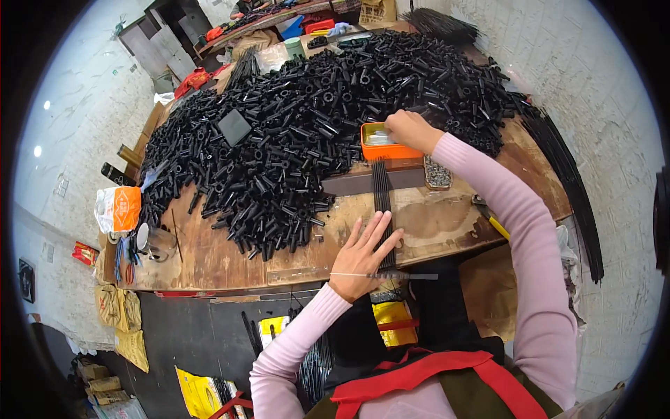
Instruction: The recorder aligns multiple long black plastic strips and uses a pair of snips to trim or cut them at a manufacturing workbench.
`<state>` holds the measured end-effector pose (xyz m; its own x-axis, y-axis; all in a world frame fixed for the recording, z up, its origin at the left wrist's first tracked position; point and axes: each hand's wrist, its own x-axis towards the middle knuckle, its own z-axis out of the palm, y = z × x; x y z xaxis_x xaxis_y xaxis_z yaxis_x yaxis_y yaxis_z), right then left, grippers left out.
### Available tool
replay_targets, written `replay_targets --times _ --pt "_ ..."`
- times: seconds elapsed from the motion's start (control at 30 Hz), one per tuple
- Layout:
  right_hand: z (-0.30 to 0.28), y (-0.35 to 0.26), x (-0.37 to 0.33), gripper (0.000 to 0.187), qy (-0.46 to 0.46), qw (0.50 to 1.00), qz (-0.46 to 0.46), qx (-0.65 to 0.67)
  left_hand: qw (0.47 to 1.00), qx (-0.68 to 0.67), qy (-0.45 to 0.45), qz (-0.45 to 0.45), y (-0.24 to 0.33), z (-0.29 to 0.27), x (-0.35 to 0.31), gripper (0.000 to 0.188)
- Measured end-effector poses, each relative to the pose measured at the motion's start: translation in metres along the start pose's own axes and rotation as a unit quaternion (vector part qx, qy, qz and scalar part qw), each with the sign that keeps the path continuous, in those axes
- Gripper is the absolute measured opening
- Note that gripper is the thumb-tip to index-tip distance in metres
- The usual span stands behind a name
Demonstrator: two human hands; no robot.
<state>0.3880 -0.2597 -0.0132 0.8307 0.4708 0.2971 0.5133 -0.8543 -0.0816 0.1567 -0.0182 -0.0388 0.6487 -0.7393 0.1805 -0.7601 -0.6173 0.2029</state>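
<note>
My left hand (364, 257) lies flat with fingers stretched over a row of thin black rods (381, 187) near the table's front edge. The rods point away from me, across a dark flat bar (347, 184). Beyond their far ends stands an orange box (391, 151) with pale contents. My right hand (412, 130) is at this box, its fingers curled down over the right side; the fingertips and anything in them are hidden. Beside the box is a small tray of tiny metal pieces (438, 174). A thin grey strip (412, 276) runs crosswise by my left wrist.
A large heap of short black tubes (279, 126) covers much of the wooden table (216, 258), with a dark square block (234, 128) on it. A yellow-handled tool (497, 225) lies at right, near long black rods (565, 181). A glass jar (155, 241) stands left.
</note>
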Motion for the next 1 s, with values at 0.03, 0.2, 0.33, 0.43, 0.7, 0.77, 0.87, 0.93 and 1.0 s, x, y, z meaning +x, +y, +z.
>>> replay_targets --times 0.03,0.2,0.33,0.43,0.7,0.77,0.87,0.93,1.0 --pt "0.005 -0.001 0.006 0.015 -0.041 0.999 0.014 -0.021 1.000 -0.002 -0.004 -0.004 -0.004 0.005 -0.001 0.084" --pt "-0.005 -0.002 0.000 0.016 -0.051 0.997 0.030 0.042 0.996 0.082 0.025 -0.002 -0.007 0.011 0.000 0.072" --pt "-0.032 -0.018 -0.022 0.014 0.095 0.992 -0.031 0.071 0.999 0.042 0.014 -0.013 -0.007 0.005 0.002 0.067" --pt "-0.024 -0.039 -0.061 0.023 0.080 0.993 -0.088 0.013 0.998 0.061 0.015 -0.001 -0.012 0.012 0.002 0.069" --pt "-0.018 -0.048 -0.096 0.018 0.028 0.997 -0.066 0.008 0.997 0.080 0.015 0.011 -0.013 0.015 0.000 0.079" --pt "-0.016 -0.045 -0.094 0.019 0.008 0.998 -0.064 -0.010 0.997 0.076 0.009 0.007 -0.013 0.016 0.000 0.081" --pt "-0.008 -0.047 -0.093 0.030 0.059 0.994 -0.087 0.033 0.997 0.071 0.011 0.010 -0.013 0.015 0.001 0.082" --pt "-0.009 -0.053 -0.093 0.034 0.060 0.994 -0.075 0.048 0.998 0.068 0.011 0.010 -0.013 0.015 0.001 0.082" --pt "-0.016 -0.059 -0.093 0.036 0.039 0.996 -0.063 0.039 0.998 0.066 0.012 0.010 -0.014 0.015 0.001 0.081"
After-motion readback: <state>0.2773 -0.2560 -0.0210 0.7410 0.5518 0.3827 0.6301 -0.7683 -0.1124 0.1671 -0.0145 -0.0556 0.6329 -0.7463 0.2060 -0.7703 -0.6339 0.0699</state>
